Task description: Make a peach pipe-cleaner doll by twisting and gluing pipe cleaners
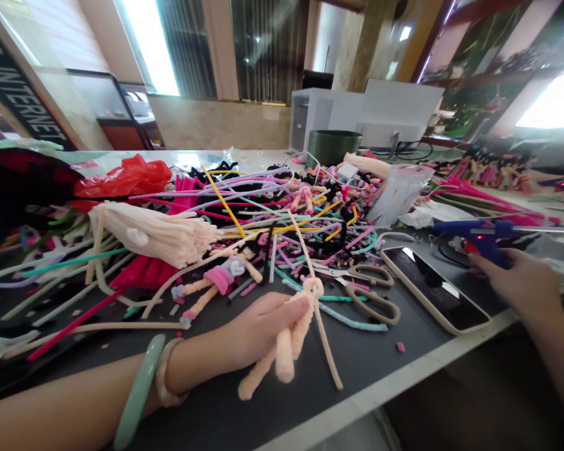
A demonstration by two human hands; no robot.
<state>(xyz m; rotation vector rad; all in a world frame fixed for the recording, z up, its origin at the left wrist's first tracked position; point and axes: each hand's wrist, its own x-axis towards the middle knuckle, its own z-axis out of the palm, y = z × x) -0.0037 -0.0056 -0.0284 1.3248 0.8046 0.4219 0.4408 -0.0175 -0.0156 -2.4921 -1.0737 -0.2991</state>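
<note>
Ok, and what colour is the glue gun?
The glue gun is blue with a red patch near the grip; the head view shows it best.

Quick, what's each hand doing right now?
Left hand: closed, holding a peach pipe-cleaner figure.
Right hand: closed, holding a blue hot glue gun.

a dark-topped table [357,369] with a white edge carries heaped pipe cleaners [263,213], scissors [371,300] and a phone [435,289].
</note>
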